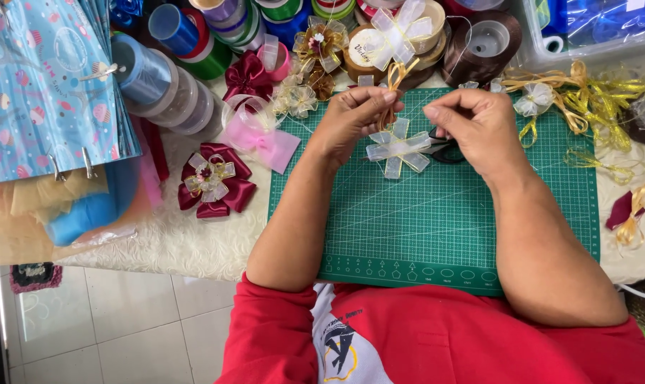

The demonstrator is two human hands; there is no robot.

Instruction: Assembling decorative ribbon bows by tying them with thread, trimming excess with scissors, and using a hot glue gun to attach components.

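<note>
At frame centre, a green cutting mat [436, 227] covers a cream-clothed table [187, 245] — pale floor tiles [123, 327] lower left. The left hand [351, 121] pinches a gold ribbon [392, 89] above a sheer white bow [398, 148]; the right hand [479, 128] has its grip pressed together just beside — ribbon spools [187, 64] crowd the upper left.

Craft table over pale tiled floor.
Cream textured tablecloth [194, 245] draped at the edge; glossy white floor tiles [123, 320] below, evenly lit.

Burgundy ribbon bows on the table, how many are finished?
2. One large burgundy bow with a pale centre lies left of the green cutting mat. A smaller burgundy bow sits farther back, beside the ribbon spools. More may be hidden among the spools.
</note>
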